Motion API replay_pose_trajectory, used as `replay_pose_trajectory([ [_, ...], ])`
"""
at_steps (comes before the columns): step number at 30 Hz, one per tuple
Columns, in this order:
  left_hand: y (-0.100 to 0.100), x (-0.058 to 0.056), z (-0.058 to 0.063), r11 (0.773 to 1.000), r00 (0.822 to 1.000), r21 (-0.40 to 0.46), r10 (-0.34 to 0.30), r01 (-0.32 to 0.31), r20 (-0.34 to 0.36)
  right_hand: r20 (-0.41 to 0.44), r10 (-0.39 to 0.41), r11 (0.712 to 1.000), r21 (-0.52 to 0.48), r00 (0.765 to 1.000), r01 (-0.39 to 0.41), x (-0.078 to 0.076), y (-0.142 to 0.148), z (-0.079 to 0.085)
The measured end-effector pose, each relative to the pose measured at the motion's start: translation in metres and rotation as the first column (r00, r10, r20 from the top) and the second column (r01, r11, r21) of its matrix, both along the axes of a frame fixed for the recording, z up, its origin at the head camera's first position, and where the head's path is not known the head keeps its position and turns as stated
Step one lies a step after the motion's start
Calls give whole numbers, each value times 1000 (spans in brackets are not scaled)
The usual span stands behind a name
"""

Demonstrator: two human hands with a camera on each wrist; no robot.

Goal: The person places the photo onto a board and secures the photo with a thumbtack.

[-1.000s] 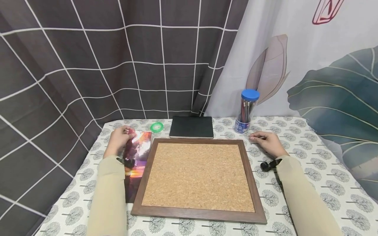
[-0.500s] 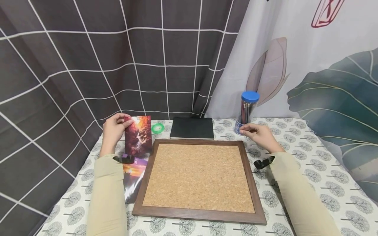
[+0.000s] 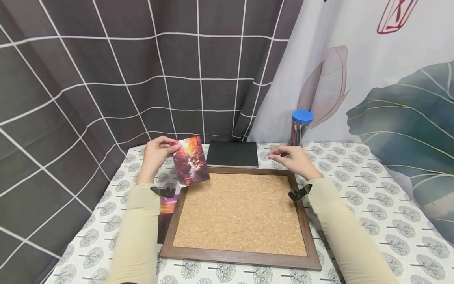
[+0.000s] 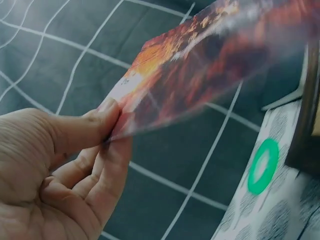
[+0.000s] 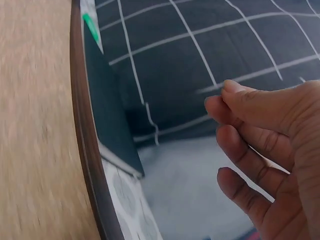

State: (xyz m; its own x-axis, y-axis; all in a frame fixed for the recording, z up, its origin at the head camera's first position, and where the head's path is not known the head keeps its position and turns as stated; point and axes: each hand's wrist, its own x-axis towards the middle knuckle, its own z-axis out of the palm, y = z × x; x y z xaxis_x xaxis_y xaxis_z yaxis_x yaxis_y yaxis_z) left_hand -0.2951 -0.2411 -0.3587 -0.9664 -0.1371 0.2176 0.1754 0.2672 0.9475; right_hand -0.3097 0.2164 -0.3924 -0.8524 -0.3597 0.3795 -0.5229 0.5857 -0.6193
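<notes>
Between thumb and fingers, my left hand [image 3: 156, 157] pinches a glossy photo print [image 3: 191, 163] by its upper left corner. The print, a red and orange landscape, is tilted over the upper left corner of a wood-framed cork board [image 3: 237, 217]. A close look in the left wrist view shows the thumb on the print's [image 4: 200, 70] face and fingers behind. My right hand [image 3: 292, 161] hovers past the board's upper right corner. Its fingers are loosely bent, thumb tip near the index fingertip, and nothing shows between them in the right wrist view.
Another glossy print [image 3: 166, 221] lies left of the board, partly under my left sleeve. Behind the board lies a black notebook [image 3: 232, 154]. A blue-lidded jar of pencils [image 3: 301, 118] stands at the back right. A green tape roll [image 4: 270, 154] lies on the patterned tablecloth.
My left hand has lifted the red print off the table and carried it right, to the board's corner. My right hand has moved left, from beside the jar toward the board.
</notes>
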Motion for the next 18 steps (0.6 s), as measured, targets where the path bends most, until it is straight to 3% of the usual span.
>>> replay_pose_trajectory([
  [4,12,-3,-4,985,987,84,-157,152,46,-51,59,998,3,997,-59,-5,-20,1],
  [7,21,-4,-8,971,968,95,-229,220,104,-52,109,994,1,993,-109,-9,-35,0],
  [14,33,-7,-25,957,923,-12,-274,288,271,-34,174,985,5,984,-174,-13,-70,-8],
  [18,36,-8,-33,929,889,-94,-308,358,339,6,201,980,-1,980,-201,-14,-93,-12],
])
